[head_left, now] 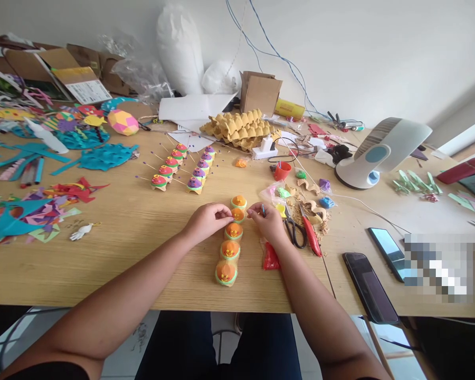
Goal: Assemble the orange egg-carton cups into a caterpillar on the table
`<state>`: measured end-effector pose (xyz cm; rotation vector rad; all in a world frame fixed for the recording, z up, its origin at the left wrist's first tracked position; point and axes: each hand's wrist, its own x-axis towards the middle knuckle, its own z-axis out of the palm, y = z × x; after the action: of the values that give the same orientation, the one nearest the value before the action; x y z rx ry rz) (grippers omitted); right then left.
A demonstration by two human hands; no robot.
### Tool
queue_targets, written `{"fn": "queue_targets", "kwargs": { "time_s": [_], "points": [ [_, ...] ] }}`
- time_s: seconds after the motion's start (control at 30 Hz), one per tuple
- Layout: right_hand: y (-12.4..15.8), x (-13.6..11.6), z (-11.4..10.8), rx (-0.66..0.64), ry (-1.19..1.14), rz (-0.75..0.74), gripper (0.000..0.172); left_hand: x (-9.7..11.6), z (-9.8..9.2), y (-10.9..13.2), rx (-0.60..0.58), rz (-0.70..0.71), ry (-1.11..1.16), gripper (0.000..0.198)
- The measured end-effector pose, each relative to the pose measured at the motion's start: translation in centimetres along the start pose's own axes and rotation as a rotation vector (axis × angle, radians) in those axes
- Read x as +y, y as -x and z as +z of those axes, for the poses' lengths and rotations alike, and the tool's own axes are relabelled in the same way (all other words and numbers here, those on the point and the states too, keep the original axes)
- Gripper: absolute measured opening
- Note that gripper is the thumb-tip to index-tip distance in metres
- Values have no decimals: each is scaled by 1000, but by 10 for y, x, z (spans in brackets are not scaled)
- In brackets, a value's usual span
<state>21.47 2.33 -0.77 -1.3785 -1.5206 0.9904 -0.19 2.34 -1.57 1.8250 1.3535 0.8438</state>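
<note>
A strip of egg-carton cups (232,249) runs away from me, its cups topped with orange domes and edged in light green. Small yellow eyes and red smile-like marks show on several domes. My left hand (211,217) is closed at the left side of the second cup from the far end, fingertips against it. Just right of that cup, my right hand (266,220) is pinched closed. A thin blue stick-like tool (263,210) pokes up between its fingers; anything tiny at the fingertips is too small to name. A red clay packet (271,257) lies partly behind my right wrist.
Finished-looking red (170,164) and purple carton strips (201,170) with pins stand farther back. Scissors (296,231), a red cutter (312,237) and clay packets lie to the right. Beyond are phones (370,287), a fan (380,153), egg trays (241,129) and paper scraps (27,216).
</note>
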Motion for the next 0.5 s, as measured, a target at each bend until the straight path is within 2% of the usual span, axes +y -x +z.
{"fn": "queue_targets", "kwargs": {
  "time_s": [0.13, 0.5],
  "points": [
    [-1, 1, 0, -4, 10, -4, 20, 2, -3, 1, 14, 13, -9, 19],
    [-1, 5, 1, -28, 6, -26, 24, -2, 1, -3, 17, -6, 54, 29]
  ]
}}
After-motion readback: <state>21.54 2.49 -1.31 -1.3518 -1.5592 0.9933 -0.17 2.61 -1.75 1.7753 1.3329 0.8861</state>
